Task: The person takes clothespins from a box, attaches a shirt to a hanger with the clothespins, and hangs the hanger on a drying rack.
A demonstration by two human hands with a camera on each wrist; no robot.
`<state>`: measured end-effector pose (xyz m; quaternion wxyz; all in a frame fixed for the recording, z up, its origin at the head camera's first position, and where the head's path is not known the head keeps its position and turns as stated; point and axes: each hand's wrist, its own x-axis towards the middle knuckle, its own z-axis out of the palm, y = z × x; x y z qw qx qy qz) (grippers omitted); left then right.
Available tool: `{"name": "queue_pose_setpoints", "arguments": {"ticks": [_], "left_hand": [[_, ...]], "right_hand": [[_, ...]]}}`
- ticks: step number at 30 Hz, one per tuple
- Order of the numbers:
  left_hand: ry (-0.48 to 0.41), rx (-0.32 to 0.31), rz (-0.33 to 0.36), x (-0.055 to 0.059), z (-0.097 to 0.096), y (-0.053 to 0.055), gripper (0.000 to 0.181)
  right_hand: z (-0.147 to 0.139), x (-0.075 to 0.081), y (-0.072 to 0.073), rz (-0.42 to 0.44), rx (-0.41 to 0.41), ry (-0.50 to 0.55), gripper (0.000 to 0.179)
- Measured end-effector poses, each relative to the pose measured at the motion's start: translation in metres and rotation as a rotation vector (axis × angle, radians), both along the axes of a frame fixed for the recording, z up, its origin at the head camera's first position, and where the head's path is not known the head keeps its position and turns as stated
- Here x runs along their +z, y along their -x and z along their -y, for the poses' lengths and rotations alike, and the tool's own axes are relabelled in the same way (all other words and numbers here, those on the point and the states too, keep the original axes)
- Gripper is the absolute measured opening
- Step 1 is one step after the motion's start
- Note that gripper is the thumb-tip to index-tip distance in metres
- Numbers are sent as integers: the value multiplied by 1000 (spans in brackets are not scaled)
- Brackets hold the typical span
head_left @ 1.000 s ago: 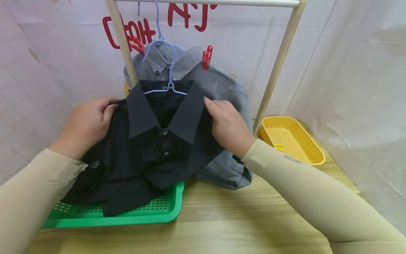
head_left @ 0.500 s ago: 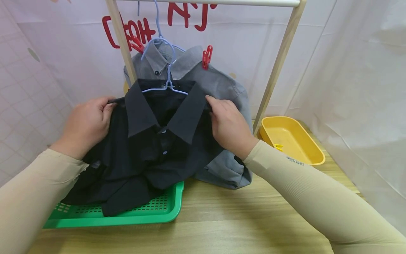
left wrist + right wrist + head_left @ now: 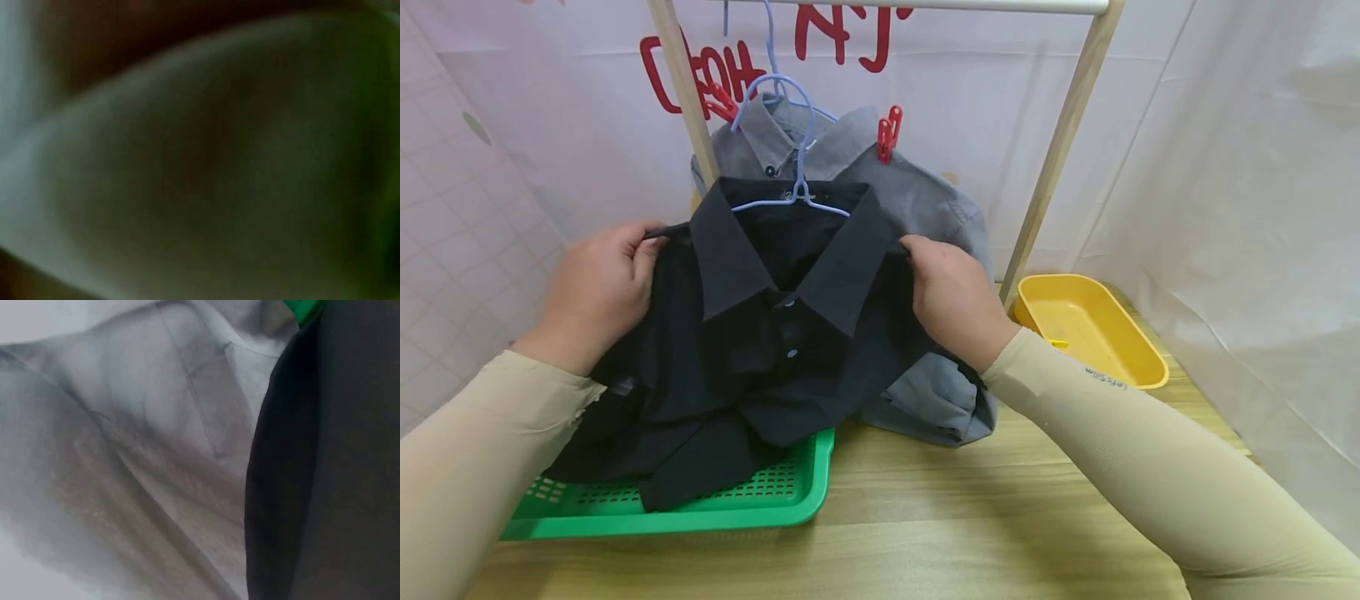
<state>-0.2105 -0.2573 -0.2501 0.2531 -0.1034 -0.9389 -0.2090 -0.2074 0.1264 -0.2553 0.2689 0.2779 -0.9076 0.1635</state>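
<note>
A black collared shirt (image 3: 715,350) is stretched between my two hands in the head view. My left hand (image 3: 597,292) pinches its shoulder on the left between thumb and fingers. On the other side my right hand (image 3: 958,300) pinches the opposite shoulder. A light blue hanger (image 3: 801,167) sits inside the collar, its hook rising free above the neck. The hanger's arms disappear under the cloth. The lower part of the shirt lies bunched over a green basket (image 3: 805,492). In the right wrist view black cloth (image 3: 325,462) hangs beside grey fabric. The left wrist view is dark and blurred.
A grey shirt (image 3: 940,200) hangs behind on its own blue hanger, with red clothespins (image 3: 886,137) at its shoulders. The rack has a white top bar (image 3: 962,7) and wooden posts (image 3: 1063,150). A yellow tray (image 3: 1093,333) holding a yellow clip stands at right.
The black shirt's collar and the hanger have risen slightly. My right hand has shifted a little right along the shoulder and my left hand slightly left, drawing the shoulders wider.
</note>
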Motion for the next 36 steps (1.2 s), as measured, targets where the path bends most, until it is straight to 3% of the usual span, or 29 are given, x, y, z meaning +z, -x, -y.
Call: {"name": "queue_pose_setpoints", "arguments": {"ticks": [8,14,21,28,36], "left_hand": [[41,25,-21,5,3,0,39],[64,31,11,6,1,-1,41],[71,34,38,5,1,-1,43],[75,38,49,3,1,0,44],[72,19,12,2,2,0,42]], "right_hand": [[-2,6,-1,-24,-10,16,36],[-3,5,-4,-84,22,-21,46],[-4,3,-4,-132,44,-25,46],[-6,3,-5,-101,24,-19,44],[-12,2,-5,-101,45,11,42]]}}
